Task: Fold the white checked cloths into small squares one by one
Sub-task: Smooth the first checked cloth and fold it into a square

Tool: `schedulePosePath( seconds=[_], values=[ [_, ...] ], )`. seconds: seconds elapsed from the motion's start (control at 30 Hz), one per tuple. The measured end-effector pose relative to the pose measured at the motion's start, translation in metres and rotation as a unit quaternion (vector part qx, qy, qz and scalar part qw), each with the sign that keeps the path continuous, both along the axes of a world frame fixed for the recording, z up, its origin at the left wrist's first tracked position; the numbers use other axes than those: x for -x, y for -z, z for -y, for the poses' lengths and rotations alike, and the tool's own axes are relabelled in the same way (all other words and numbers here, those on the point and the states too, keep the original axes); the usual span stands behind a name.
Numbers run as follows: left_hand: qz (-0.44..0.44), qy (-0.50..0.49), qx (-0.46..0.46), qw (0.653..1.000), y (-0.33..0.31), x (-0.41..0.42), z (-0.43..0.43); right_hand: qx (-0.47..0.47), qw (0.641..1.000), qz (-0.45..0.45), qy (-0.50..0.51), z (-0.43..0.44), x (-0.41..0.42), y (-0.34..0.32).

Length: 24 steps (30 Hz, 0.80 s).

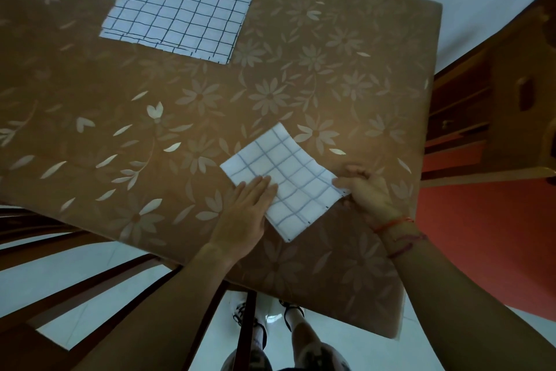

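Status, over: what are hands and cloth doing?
Left hand flat on folded cloth. Right hand pinches its corner. Cloth stack lies at far edge; nothing in the way.

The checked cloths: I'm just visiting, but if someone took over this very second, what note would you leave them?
Left hand lies flat, pressing the folded cloth near the table edge. Right hand pinches its right corner.
Larger cloths lie stacked at the far side.
Done: the near cloth is folded small.
Left: finish it if needed, then fold the stacked ones.
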State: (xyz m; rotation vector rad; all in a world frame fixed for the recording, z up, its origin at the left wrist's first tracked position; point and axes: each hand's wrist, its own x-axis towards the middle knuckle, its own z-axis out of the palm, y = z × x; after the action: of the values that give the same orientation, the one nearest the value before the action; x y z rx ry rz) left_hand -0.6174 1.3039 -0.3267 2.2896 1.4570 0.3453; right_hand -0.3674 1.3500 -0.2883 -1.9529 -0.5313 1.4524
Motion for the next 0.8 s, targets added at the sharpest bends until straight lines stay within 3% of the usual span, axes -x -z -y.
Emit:
schedulePosePath(
  seconds=[0.2, 0.53, 0.7, 0.8],
  values=[
    [0.015, -0.050, -0.016, 0.999, -0.005, 0.011, 0.004, 0.008, 0.990, -0.112, -0.090, 0.014, 0.004, -0.012],
    [0.078, -0.090, -0.006, 0.993, -0.009, 0.030, 0.022, 0.050, 0.966, -0.169, -0.191, 0.027, -0.006, -0.008],
    [0.082, -0.084, 0.008, 0.993, -0.009, 0.035, 0.024, -0.002, 0.951, -0.157, -0.265, 0.034, -0.005, -0.003],
    [0.103, -0.121, 0.023, 0.987, -0.011, 0.039, 0.022, -0.075, 0.941, -0.076, -0.321, 0.035, -0.002, -0.002]
  ],
)
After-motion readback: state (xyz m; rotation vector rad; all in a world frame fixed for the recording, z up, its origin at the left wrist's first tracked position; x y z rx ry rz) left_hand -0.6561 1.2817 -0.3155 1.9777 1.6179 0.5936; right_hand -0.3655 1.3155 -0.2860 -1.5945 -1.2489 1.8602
